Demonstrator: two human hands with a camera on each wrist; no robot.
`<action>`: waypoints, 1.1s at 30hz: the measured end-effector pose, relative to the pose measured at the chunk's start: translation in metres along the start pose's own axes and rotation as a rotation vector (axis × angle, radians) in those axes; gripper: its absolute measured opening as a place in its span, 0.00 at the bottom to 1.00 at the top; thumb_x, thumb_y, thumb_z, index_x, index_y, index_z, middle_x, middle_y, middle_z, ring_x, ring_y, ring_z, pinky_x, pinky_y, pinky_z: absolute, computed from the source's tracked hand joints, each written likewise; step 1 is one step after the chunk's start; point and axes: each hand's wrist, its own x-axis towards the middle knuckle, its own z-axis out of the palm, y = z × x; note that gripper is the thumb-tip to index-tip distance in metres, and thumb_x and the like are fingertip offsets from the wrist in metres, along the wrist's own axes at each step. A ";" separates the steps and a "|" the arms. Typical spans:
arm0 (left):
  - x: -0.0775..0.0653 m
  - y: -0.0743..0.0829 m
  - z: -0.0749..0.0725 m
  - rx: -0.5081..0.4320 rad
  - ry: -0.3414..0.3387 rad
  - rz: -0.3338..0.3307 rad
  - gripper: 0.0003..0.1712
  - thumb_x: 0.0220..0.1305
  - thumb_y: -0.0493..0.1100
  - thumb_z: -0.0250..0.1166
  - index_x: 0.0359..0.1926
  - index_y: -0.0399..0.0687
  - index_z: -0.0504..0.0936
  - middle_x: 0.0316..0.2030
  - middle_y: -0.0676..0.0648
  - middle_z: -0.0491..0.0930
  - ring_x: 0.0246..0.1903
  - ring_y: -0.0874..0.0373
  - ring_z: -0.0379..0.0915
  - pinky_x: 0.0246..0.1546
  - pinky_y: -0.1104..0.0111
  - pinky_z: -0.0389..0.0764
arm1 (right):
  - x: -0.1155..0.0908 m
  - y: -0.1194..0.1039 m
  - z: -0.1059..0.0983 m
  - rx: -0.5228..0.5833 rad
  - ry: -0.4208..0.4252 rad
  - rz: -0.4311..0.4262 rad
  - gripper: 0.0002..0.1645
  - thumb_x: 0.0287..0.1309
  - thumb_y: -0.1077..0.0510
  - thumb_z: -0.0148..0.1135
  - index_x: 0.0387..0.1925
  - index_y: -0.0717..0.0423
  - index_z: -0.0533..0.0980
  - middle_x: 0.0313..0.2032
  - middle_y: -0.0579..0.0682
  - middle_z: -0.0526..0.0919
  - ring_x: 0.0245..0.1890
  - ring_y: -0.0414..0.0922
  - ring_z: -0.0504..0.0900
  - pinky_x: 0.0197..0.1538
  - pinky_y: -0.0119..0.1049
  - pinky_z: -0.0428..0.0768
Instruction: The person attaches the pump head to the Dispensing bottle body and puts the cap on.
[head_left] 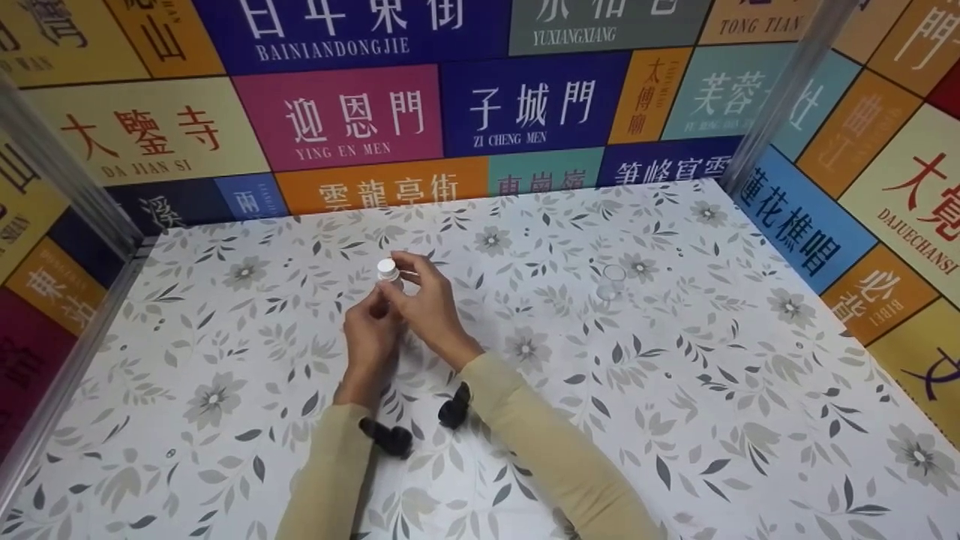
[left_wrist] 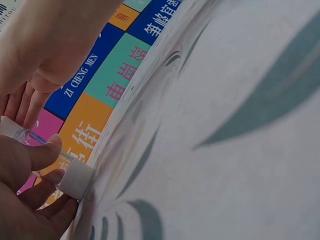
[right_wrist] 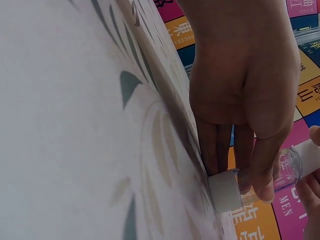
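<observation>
A small clear bottle [right_wrist: 285,176] stands roughly upright between both hands, its upper end a white cap [head_left: 386,267]. A second white piece [left_wrist: 78,179] forms the lower end, close to the tabletop. My left hand [head_left: 369,334] grips the lower part between thumb and fingers. Around the top, the fingers and thumb of my right hand [head_left: 433,304] hold the white cap. In the right wrist view, the left hand [right_wrist: 245,95] covers part of the bottle's body; the right hand [right_wrist: 311,187] shows only at the edge.
A clear round container [head_left: 611,283] sits to the right on the flower-patterned tabletop [head_left: 675,390]. Panels with Chinese lettering [head_left: 337,116] wall off the back and both sides. Small black cameras [head_left: 386,437] are strapped to the sleeves near the wrists.
</observation>
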 end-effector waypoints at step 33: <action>0.000 0.000 -0.002 -0.057 -0.044 -0.058 0.28 0.64 0.35 0.64 0.66 0.50 0.77 0.54 0.41 0.84 0.49 0.54 0.81 0.47 0.68 0.80 | 0.001 -0.001 0.000 0.068 0.013 -0.024 0.22 0.60 0.64 0.67 0.57 0.61 0.76 0.55 0.56 0.82 0.58 0.46 0.81 0.63 0.32 0.77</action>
